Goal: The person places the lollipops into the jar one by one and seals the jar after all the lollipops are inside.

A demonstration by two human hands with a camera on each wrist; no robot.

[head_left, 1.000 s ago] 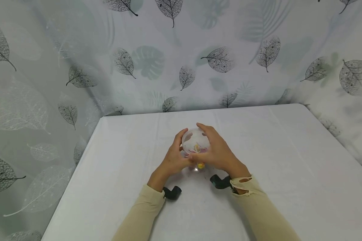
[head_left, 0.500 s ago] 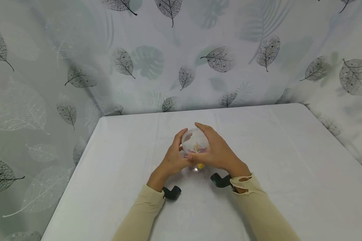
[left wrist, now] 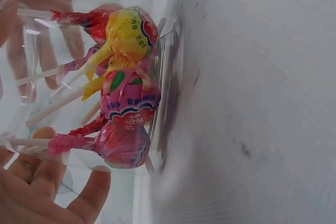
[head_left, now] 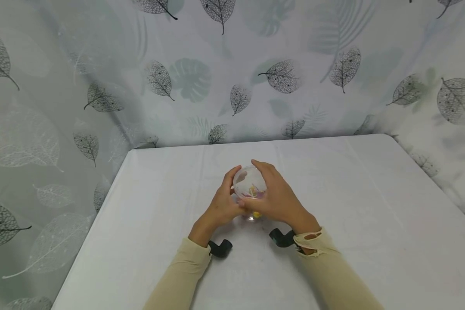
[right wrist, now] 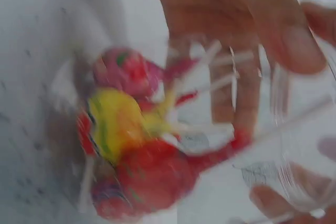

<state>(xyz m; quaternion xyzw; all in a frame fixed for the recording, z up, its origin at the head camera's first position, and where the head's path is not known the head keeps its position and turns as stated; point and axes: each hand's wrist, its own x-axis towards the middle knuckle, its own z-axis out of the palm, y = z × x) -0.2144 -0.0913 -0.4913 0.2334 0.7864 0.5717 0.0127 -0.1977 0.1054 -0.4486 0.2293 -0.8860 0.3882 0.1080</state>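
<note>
A clear plastic jar (head_left: 250,181) stands upright on the white table, its round top facing the head camera. My left hand (head_left: 222,206) holds its left side, thumb across the front. Higher up, my right hand (head_left: 282,198) grips around the right side near the rim, fingers curving behind. Several wrapped lollipops (left wrist: 131,100) lie inside with their heads at the bottom and white sticks pointing up. Their wrappers are pink, red and yellow; one yellow lollipop (right wrist: 111,121) shows plainly in the right wrist view, which is blurred.
The table (head_left: 170,189) has a white cover. Behind it and at the sides hangs cloth (head_left: 232,56) printed with grey leaves. Black wrist mounts (head_left: 221,249) sit at both cuffs, close over the table.
My right hand and wrist have shifted slightly left and turned a little around the top of the jar. The left hand and the jar keep their places.
</note>
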